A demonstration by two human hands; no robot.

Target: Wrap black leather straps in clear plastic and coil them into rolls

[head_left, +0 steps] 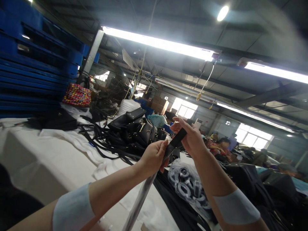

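A long black strap (177, 138) runs diagonally up from the bottom of the view, its lower length greyish and shiny, like a plastic-wrapped band. My left hand (154, 156) is closed around its middle, thumb lying along the top. At the strap's upper end, my right hand (191, 136) holds it between thumb and fingers, with some fingertips pointing left. Below the hands lies a clear plastic bag (185, 183) of coiled dark straps. Beyond my left hand is a heap of black handbags (141, 128) with long straps trailing to the left.
White sheeting (48, 160) covers the table. Blue pallets (36, 70) are stacked at left, near a colourful checked bag (76, 95). Black fabric (173, 202) lies under the plastic bag. More black bags (250, 183) are piled at right, with people (221, 147) seated beyond.
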